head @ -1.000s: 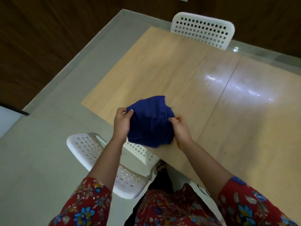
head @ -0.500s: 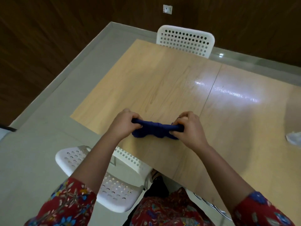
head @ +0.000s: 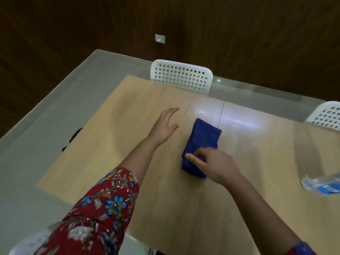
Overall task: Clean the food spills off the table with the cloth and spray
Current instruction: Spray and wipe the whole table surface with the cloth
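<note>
A: Head view: where is the cloth?
B: Folded, at the middle of the worktop. The right hand pinches its near end, and the left hand hovers beside it, fingers spread.
A: Procedure?
B: The person should probably flatten the palm on it and wipe in overlapping strokes.

One table carries one blue cloth and, near its right edge, one blurred clear bottle. Two hands are over it: the left hand and the right hand. Two white chairs stand at the far edge: one chair and another chair.
</note>
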